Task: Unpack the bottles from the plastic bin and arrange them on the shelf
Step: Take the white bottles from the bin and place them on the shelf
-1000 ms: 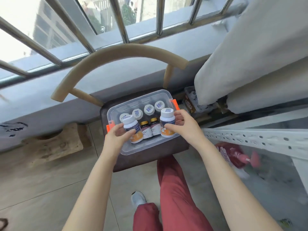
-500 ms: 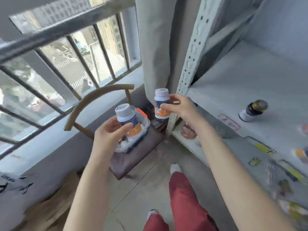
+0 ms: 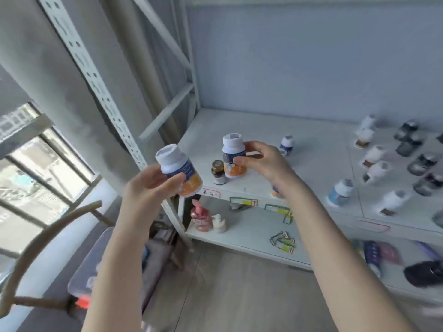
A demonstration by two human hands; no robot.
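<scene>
My left hand [image 3: 151, 190] grips a white-capped bottle with a blue and orange label [image 3: 179, 172], tilted, in the air just left of the shelf's front corner. A matching bottle [image 3: 233, 155] is held by my right hand [image 3: 263, 161], upright over the front left of the white shelf [image 3: 251, 133], beside a small brown bottle with a gold cap [image 3: 218, 172]. Whether it touches the shelf I cannot tell. The plastic bin [image 3: 82, 281] with its orange clip shows only partly at the lower left, on the chair.
Several white and dark bottles [image 3: 383, 164] stand in rows on the shelf's right half. A lower shelf [image 3: 251, 226] holds two pump bottles [image 3: 207, 219] and small boxes. A perforated metal upright [image 3: 96, 87] rises at left. The chair's curved backrest [image 3: 43, 238] is at lower left.
Both hands lifted the two bottles from the bin and carried them right and up to the shelf; the view turned from the bin to the shelf.
</scene>
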